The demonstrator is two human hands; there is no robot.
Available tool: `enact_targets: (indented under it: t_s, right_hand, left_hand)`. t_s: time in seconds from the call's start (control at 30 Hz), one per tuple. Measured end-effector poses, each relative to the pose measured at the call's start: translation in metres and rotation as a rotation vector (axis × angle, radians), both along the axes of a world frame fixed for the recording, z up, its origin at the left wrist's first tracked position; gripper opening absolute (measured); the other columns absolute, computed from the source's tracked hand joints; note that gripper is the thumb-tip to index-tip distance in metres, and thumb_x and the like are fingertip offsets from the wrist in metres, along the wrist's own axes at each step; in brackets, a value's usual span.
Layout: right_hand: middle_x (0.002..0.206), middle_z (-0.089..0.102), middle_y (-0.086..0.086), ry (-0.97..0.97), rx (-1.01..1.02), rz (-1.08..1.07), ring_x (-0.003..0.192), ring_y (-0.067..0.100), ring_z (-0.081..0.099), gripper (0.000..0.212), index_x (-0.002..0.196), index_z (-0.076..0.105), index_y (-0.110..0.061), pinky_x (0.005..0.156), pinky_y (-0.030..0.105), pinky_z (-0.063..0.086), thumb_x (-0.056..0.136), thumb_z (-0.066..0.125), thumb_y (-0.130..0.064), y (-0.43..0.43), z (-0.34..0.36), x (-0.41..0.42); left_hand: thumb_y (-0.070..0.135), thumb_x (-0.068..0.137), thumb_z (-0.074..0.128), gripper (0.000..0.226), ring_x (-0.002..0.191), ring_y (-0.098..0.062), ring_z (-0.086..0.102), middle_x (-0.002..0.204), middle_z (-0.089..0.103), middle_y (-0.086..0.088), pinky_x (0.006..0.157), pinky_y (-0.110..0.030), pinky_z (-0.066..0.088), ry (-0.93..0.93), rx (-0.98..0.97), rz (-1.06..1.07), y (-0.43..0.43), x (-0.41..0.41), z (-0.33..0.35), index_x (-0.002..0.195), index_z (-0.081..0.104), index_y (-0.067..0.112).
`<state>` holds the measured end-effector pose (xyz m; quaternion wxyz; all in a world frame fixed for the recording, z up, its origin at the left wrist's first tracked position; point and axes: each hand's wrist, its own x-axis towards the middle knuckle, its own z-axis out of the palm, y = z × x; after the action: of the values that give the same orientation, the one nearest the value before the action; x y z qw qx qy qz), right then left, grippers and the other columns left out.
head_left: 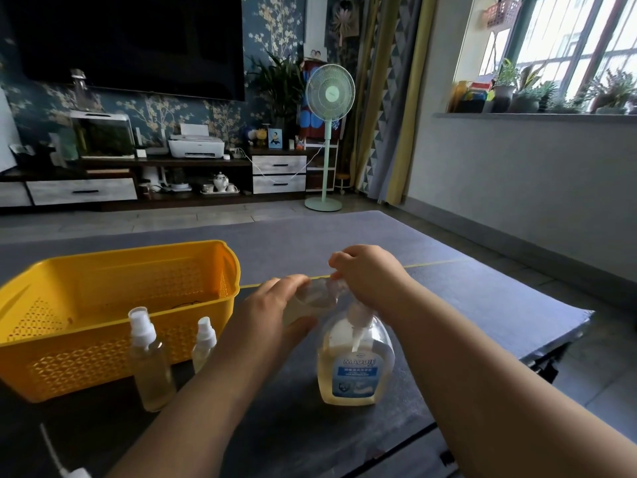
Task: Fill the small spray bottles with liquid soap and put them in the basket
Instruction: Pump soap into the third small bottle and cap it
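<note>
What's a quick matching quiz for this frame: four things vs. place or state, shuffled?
Things:
1. yellow basket
2. soap bottle
3. tall spray bottle
4. loose spray head

States:
A. capped, standing in front of the basket
B. lying at the frame's bottom-left edge
C. no bottles inside
D. pump under the right hand; left hand holds a small bottle beside it

Pairs: 1-C, 2-D, 3-A, 4-B.

You are in a home living room: a wall-mounted television above a low media cabinet, floral wallpaper, a standing fan and windowsill plants.
</note>
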<state>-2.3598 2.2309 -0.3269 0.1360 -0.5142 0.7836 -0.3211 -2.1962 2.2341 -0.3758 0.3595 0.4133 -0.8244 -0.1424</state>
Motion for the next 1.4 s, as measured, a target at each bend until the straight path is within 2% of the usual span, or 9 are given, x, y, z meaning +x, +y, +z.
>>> enact_targets:
  t_s: [0.2, 0.3, 0.43, 0.7, 0.8, 0.97, 1.07, 1.23, 1.4]
  right_hand:
    - [0.105, 0.071, 0.013, -0.01, -0.019, 0.002, 0.1, 0.032, 0.062, 0.032, 0.104, 0.069, -0.006, 0.09, 0.041, 0.052, 0.096, 0.043, -0.023, -0.001, -0.008, 0.0]
    - [0.107, 0.07, 0.014, 0.015, 0.013, 0.009, 0.101, 0.032, 0.061, 0.032, 0.105, 0.068, -0.006, 0.091, 0.042, 0.052, 0.096, 0.041, -0.02, -0.001, -0.016, -0.002]
    - [0.107, 0.07, 0.015, 0.005, 0.036, 0.002, 0.101, 0.032, 0.061, 0.033, 0.104, 0.069, -0.006, 0.089, 0.039, 0.052, 0.095, 0.04, -0.02, 0.0, -0.022, -0.004]
    - [0.104, 0.071, 0.013, -0.024, 0.036, -0.021, 0.098, 0.032, 0.062, 0.035, 0.102, 0.07, -0.008, 0.086, 0.037, 0.05, 0.095, 0.041, -0.026, 0.002, -0.017, -0.001]
    - [0.107, 0.07, 0.014, 0.029, 0.022, -0.008, 0.1, 0.033, 0.061, 0.034, 0.103, 0.069, -0.006, 0.085, 0.037, 0.05, 0.096, 0.042, -0.025, 0.004, -0.006, 0.0]
    - [0.117, 0.064, 0.014, 0.161, 0.068, 0.054, 0.109, 0.033, 0.061, 0.029, 0.119, 0.062, -0.008, 0.086, 0.032, 0.049, 0.1, 0.045, -0.02, 0.01, 0.006, 0.002]
    - [0.126, 0.058, 0.013, 0.278, 0.161, 0.063, 0.116, 0.035, 0.056, 0.037, 0.133, 0.05, -0.008, 0.087, 0.035, 0.049, 0.096, 0.045, -0.003, 0.007, 0.004, 0.001]
    - [0.124, 0.059, 0.014, 0.477, 0.226, 0.127, 0.113, 0.035, 0.057, 0.034, 0.127, 0.053, -0.008, 0.087, 0.035, 0.048, 0.095, 0.043, -0.003, 0.005, -0.012, -0.002]
    - [0.127, 0.058, 0.015, 0.445, 0.224, 0.124, 0.117, 0.036, 0.054, 0.035, 0.129, 0.055, -0.01, 0.096, 0.038, 0.049, 0.099, 0.037, -0.006, 0.007, -0.012, 0.0]
  left_hand:
    - [0.035, 0.086, 0.063, 0.052, 0.117, -0.004, 0.047, 0.134, 0.048, 0.014, 0.077, -0.008, 0.028, -0.016, -0.023, 0.01, -0.003, -0.001, -0.004, 0.133, 0.041, 0.037]
    - [0.037, 0.089, 0.059, 0.048, 0.12, -0.001, 0.042, 0.134, 0.043, 0.021, 0.072, -0.009, 0.017, -0.045, 0.0, 0.024, 0.001, -0.001, -0.004, 0.133, 0.039, 0.04]
    - [0.033, 0.087, 0.062, 0.049, 0.116, -0.002, 0.046, 0.133, 0.047, 0.017, 0.072, -0.004, 0.026, -0.04, 0.044, -0.01, -0.001, -0.003, -0.01, 0.131, 0.043, 0.037]
    - [0.038, 0.09, 0.056, 0.046, 0.117, 0.001, 0.04, 0.135, 0.044, 0.019, 0.065, -0.002, 0.017, -0.053, 0.033, 0.01, 0.005, -0.001, -0.002, 0.134, 0.039, 0.038]
    - [0.038, 0.087, 0.06, 0.049, 0.113, 0.001, 0.045, 0.134, 0.048, 0.015, 0.071, -0.002, 0.025, -0.024, 0.028, -0.026, -0.001, -0.001, -0.004, 0.133, 0.042, 0.037]
    - [0.038, 0.085, 0.062, 0.053, 0.119, -0.007, 0.049, 0.136, 0.049, 0.013, 0.084, -0.014, 0.034, -0.016, 0.053, -0.01, 0.001, 0.0, -0.002, 0.134, 0.041, 0.035]
    - [0.039, 0.087, 0.06, 0.052, 0.12, -0.005, 0.046, 0.137, 0.046, 0.016, 0.083, -0.012, 0.029, -0.026, 0.025, 0.003, 0.004, 0.0, 0.0, 0.135, 0.039, 0.038]
    - [0.044, 0.09, 0.051, 0.048, 0.125, 0.001, 0.038, 0.139, 0.038, 0.024, 0.086, -0.015, 0.025, -0.079, 0.048, 0.042, 0.013, -0.001, 0.007, 0.136, 0.035, 0.043]
    - [0.045, 0.091, 0.05, 0.047, 0.124, 0.002, 0.037, 0.138, 0.039, 0.024, 0.072, -0.015, 0.012, -0.089, 0.055, 0.057, 0.015, 0.0, 0.009, 0.135, 0.035, 0.045]
